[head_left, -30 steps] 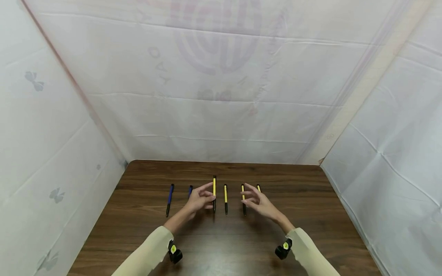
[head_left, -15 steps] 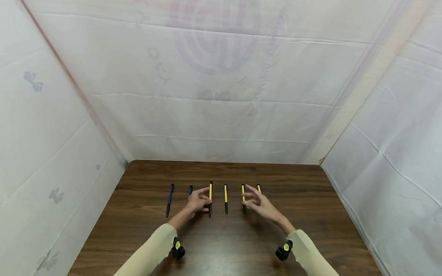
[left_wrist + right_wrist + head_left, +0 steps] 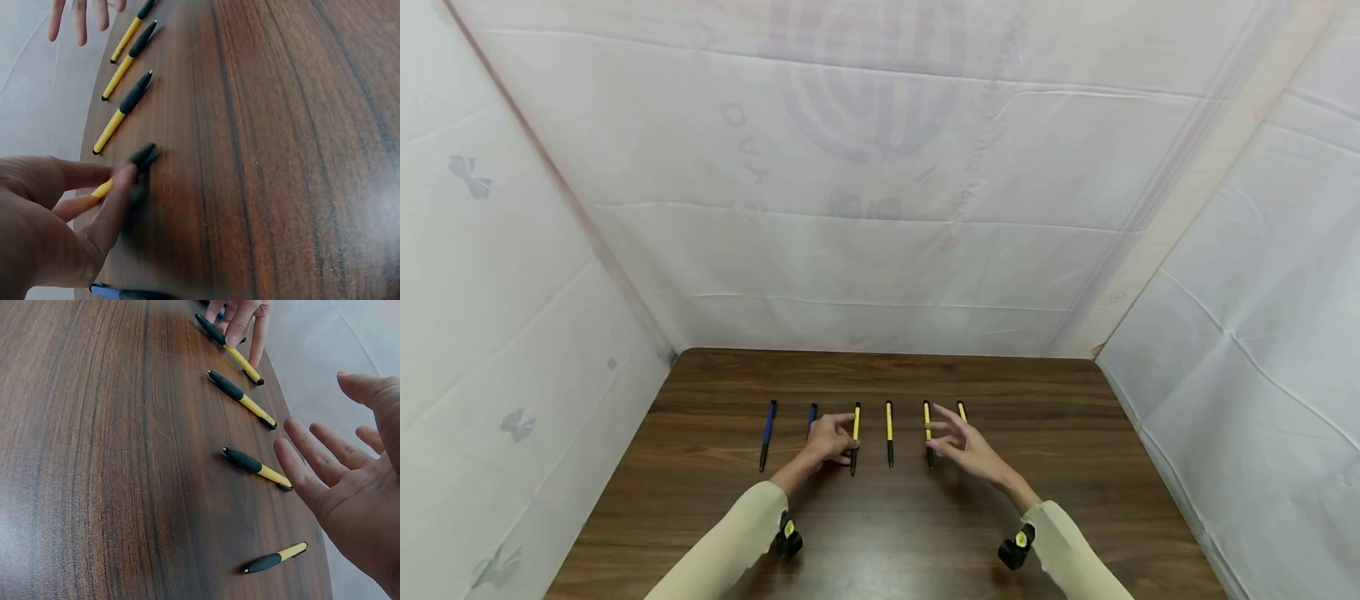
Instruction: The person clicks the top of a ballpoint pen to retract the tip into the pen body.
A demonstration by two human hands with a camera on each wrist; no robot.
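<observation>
Several pens lie in a row on the brown wooden table (image 3: 715,500). My left hand (image 3: 838,442) pinches the third pen from the left, a yellow pen (image 3: 855,427) with a black grip, low at the tabletop. In the left wrist view the left hand's fingers (image 3: 115,187) and thumb close on this yellow pen (image 3: 145,156). My right hand (image 3: 942,433) hovers with spread fingers over the two rightmost yellow pens (image 3: 927,417) and holds nothing. The right wrist view shows that open right hand (image 3: 312,462) above a yellow pen (image 3: 256,467).
Two blue pens (image 3: 767,429) lie left of my left hand, one partly hidden behind it. Another yellow pen (image 3: 889,429) lies between the hands. White sheeting (image 3: 880,208) walls the table at the back and on both sides. Small black-and-yellow cameras (image 3: 1015,550) sit on both wrists.
My left hand has carried the yellow pen down and slightly to the left, into line with the other pens. The right hand has hardly moved.
</observation>
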